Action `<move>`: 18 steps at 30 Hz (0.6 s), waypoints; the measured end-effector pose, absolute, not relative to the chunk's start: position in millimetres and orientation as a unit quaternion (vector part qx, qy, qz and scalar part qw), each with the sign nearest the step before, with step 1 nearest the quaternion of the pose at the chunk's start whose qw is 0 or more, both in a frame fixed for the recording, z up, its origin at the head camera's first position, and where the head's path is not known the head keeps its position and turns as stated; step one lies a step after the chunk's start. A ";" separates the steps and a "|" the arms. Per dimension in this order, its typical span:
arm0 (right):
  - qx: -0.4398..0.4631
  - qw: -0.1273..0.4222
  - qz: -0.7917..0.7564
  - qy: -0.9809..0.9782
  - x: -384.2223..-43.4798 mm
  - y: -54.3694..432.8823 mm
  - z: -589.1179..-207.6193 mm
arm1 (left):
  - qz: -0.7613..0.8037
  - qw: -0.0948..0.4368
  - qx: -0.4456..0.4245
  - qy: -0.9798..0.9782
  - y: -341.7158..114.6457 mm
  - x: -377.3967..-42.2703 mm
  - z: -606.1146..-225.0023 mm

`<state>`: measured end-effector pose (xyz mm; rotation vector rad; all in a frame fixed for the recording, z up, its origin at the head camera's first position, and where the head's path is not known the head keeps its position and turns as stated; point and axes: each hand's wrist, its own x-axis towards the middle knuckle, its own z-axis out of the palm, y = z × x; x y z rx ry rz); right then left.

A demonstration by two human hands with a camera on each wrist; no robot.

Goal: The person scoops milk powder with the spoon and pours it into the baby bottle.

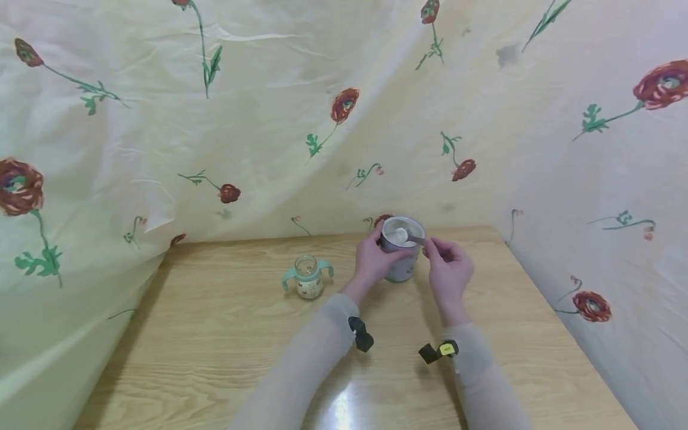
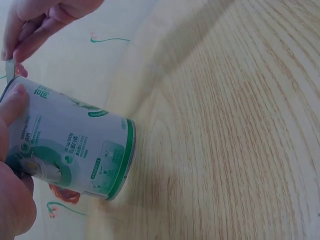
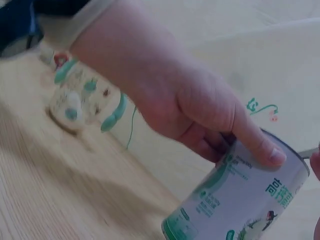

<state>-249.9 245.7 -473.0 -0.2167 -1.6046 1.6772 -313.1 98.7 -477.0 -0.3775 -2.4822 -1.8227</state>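
My left hand (image 1: 374, 260) is clamped round the can (image 1: 400, 273), the thumb lying across its near side just below the rim and the fingers round its left side. The can's long axis runs roughly up and down, with its open mouth at the top and its green-banded base below; I cannot tell whether that base touches the table (image 1: 226, 352). The can is near the back edge, gripped at its upper part, so most of its printed wall shows below my thumb. My right hand (image 1: 450, 275) has thumb and fingers together, pinching the end of the spoon (image 1: 417, 240) just right of the can. The spoon's long axis goes crosswise: from my fingertips its handle points left over the rim, and the far end is within the can's mouth, by a small white heap (image 1: 401, 234). So the spoon extends leftward out of my right grip, between my two hands. The two-handled bottle (image 1: 309, 288) stands upright on the table left of my left hand, apart from it, its open mouth facing up.
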 end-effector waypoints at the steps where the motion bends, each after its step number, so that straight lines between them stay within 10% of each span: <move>1: -0.083 0.398 0.656 -0.636 -249.6 245.2 -473.2 | -0.591 0.018 -0.120 -0.797 98.1 -312.8 -476.7; 18: -0.083 0.420 0.669 -0.608 -241.0 234.2 -459.1 | -0.597 0.026 -0.136 -0.790 98.0 -313.7 -479.9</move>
